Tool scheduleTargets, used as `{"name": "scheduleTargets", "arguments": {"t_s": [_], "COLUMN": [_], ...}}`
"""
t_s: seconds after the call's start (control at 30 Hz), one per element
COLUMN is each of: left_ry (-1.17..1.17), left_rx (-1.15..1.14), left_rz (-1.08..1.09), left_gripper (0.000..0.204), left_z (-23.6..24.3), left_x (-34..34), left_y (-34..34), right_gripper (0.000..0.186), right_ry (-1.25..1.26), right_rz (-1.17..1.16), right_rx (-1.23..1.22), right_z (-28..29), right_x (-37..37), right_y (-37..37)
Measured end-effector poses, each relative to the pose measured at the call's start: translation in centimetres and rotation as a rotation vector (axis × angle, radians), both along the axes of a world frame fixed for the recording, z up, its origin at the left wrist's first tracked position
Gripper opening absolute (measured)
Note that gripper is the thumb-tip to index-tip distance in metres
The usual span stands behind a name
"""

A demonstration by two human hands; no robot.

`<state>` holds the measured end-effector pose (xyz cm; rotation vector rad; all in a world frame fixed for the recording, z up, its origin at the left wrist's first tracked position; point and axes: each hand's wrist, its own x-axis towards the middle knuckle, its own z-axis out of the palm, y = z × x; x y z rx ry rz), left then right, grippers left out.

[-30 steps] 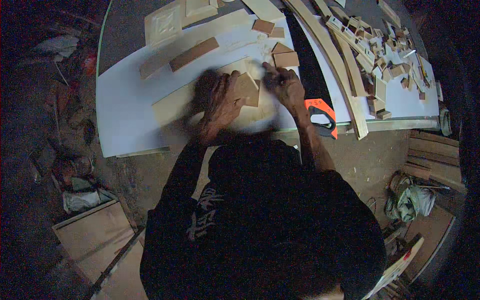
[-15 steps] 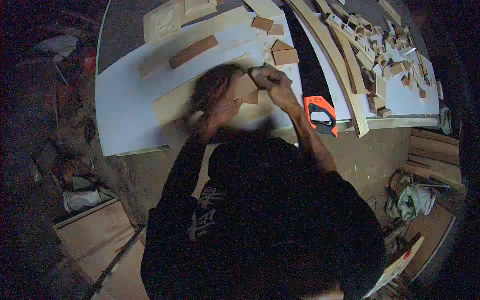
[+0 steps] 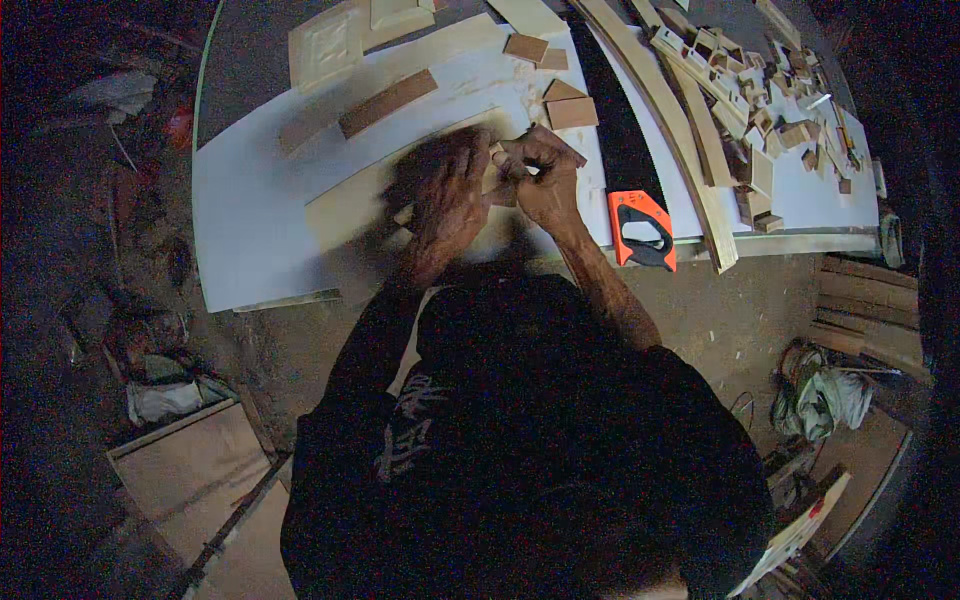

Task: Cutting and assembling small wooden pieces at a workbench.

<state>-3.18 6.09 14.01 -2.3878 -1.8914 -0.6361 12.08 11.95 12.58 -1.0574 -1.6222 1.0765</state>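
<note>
At the near side of the white-topped table, both bare hands are found close together above a pale board. The left hand is bent at the fingers and appears to steady a small pale wooden piece, which lies between the two hands and is partly hidden by them. The right hand is curled, thumb drawn toward the fingers, at that piece's right side; whether it grips the piece or something smaller cannot be told. Shadow covers much of the contact area. In this inspector's judgement, sound handling calls for the left hand to hold the piece firmly against the board, the right to apply even, modest pressure with the fingertips, and both to keep clear of sharp edges; turning the work toward the light would help in checking that faces meet squarely. The saw, orange-handled, lies just beside the right forearm, and more clearance is advisable. As to markings, the saw handle bears small dark marks, not reliably legible; the dark garment carries large pale characters on its left side. On the brown blocks, no label is discernible.
</note>
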Motion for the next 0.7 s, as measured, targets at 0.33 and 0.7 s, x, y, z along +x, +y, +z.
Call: {"name": "scheduleTargets", "arguments": {"t_s": [0.33,0.7], "left_ry": [-0.267,-0.182], "left_rx": [-0.429,-0.210], "left_rz": [0.137,0.208], "left_gripper": [0.069,0.074], "left_z": [-0.1,-8.0], "left_x": [-1.4,-5.9], "left_y": [-1.2,-2.5], "right_gripper": [0.032,0.075], "right_ry": [0.223,-0.512], "right_rz": [0.077,-0.175], "right_rx": [-0.332,0.088], "right_z": [0.3,-5.0], "right_x": [1.2,0.9], "right_y": [-2.0,0.7]}}
